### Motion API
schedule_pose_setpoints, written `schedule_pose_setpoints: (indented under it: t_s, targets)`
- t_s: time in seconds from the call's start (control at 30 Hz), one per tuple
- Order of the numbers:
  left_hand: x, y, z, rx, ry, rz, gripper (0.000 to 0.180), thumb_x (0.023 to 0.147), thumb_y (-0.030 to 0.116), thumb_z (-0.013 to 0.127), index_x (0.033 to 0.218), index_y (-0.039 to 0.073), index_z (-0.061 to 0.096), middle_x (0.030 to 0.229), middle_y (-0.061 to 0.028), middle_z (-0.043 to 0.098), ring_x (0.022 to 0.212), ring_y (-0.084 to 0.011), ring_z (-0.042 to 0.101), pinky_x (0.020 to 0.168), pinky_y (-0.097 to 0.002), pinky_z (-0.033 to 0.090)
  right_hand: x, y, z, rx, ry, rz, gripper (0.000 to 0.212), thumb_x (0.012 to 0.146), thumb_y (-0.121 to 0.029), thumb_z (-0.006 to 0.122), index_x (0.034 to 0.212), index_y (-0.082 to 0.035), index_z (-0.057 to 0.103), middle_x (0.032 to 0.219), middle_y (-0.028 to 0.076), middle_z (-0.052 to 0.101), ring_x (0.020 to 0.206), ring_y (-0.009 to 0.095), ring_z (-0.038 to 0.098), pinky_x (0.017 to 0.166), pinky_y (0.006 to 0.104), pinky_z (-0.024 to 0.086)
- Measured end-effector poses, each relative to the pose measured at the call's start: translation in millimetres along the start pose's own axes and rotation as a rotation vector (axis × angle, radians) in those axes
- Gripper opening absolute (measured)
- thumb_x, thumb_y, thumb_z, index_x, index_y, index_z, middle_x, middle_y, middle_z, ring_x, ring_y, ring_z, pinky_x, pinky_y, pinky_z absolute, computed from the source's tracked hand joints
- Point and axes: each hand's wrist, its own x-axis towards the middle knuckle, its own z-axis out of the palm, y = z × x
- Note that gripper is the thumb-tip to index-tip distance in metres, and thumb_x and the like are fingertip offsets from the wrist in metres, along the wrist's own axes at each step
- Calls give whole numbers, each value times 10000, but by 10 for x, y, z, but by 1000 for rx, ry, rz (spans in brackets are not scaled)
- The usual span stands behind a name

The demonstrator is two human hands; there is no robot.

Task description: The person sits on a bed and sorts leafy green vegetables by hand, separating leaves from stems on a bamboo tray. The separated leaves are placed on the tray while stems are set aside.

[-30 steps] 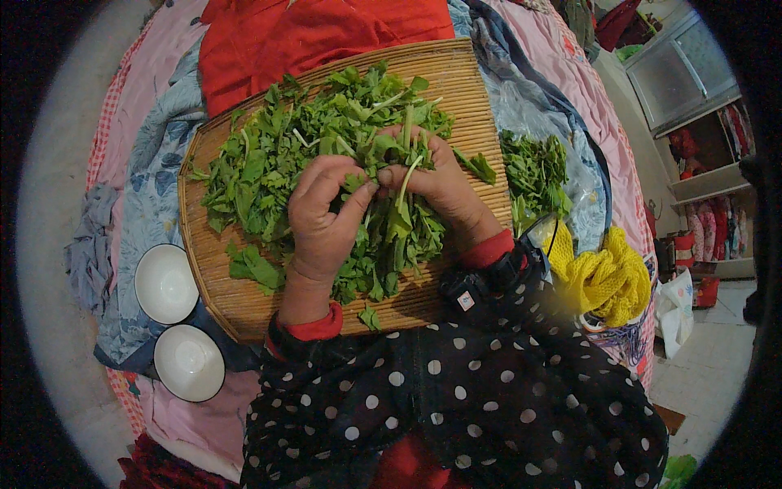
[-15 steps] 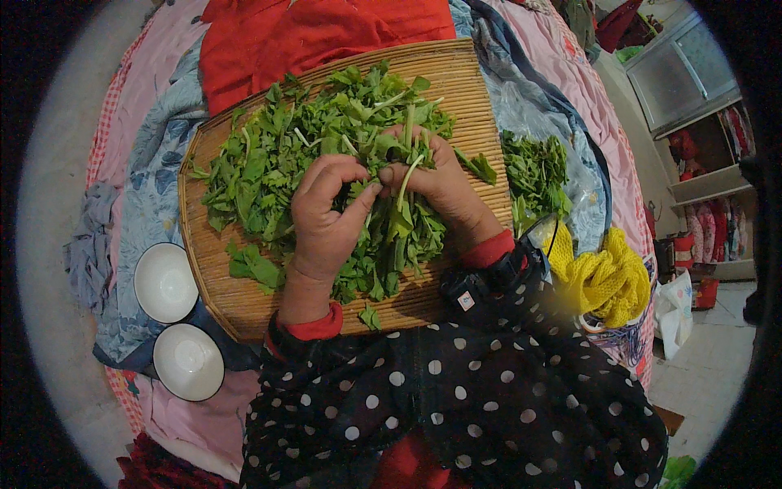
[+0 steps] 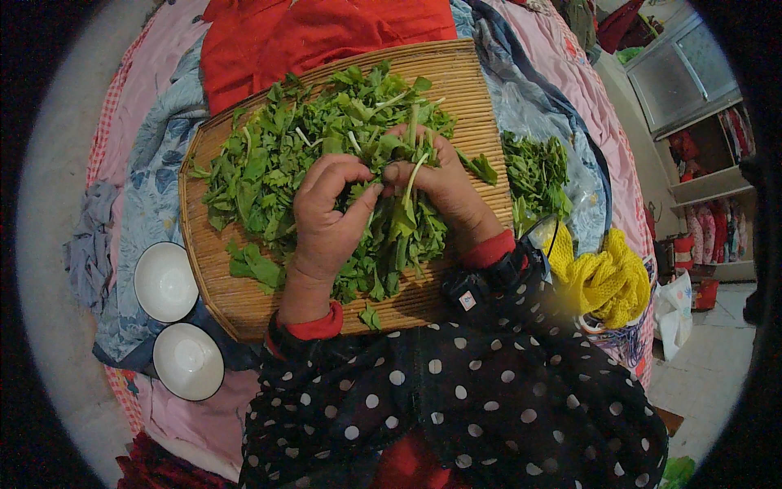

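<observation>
In the head view, the left hand (image 3: 326,216) and the right hand (image 3: 444,187) are both curled closed, pinching stems of the leafy greens (image 3: 277,159). The greens lie in a pile on the woven tray (image 3: 476,90). Two white bowls (image 3: 165,282) stand left of the tray

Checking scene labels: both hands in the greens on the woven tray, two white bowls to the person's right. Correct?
Not quite. The head view shows the two white bowls on the person's left, beside the woven tray. Left hand and right hand are in the greens.
</observation>
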Motion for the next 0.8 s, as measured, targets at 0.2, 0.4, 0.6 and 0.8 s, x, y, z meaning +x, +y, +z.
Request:
schedule_pose_setpoints:
  t_s: [0.2, 0.4, 0.6, 0.8]
  targets:
    - [-4, -13, 2, -15, -10, -20, 204, 647, -54, 653, 810, 16, 552, 826, -89, 554, 745, -210, 550, 679, -281, 445, -2, -12, -1, -11, 2, -14, 386, 677, -39, 695, 1025, -53, 528, 892, 13, 599, 760, 103, 569, 683, 243, 479]
    - [-7, -24, 8, -7, -6, -25, 198, 652, -52, 651, 810, 16, 552, 830, -92, 556, 750, -212, 550, 679, -282, 445, 8, -9, 0, -13, 1, -20, 380, 679, -47, 700, 1018, -55, 530, 880, 9, 594, 750, 103, 569, 667, 244, 483]
    - [1, -23, 5, 9, -11, -8, 176, 668, -48, 639, 808, 11, 551, 832, -95, 558, 755, -226, 550, 693, -292, 442, -5, -25, -2, 11, -7, 4, 379, 678, -59, 711, 1010, -58, 529, 864, 5, 590, 729, 102, 571, 640, 242, 487]
    - [-1, -12, 9, 1, -4, -29, 170, 672, -49, 634, 806, 10, 548, 828, -97, 560, 761, -229, 554, 697, -296, 441, 2, -21, 1, -9, -7, -12, 373, 677, -59, 712, 1005, -65, 534, 857, -8, 591, 723, 93, 565, 643, 231, 475]
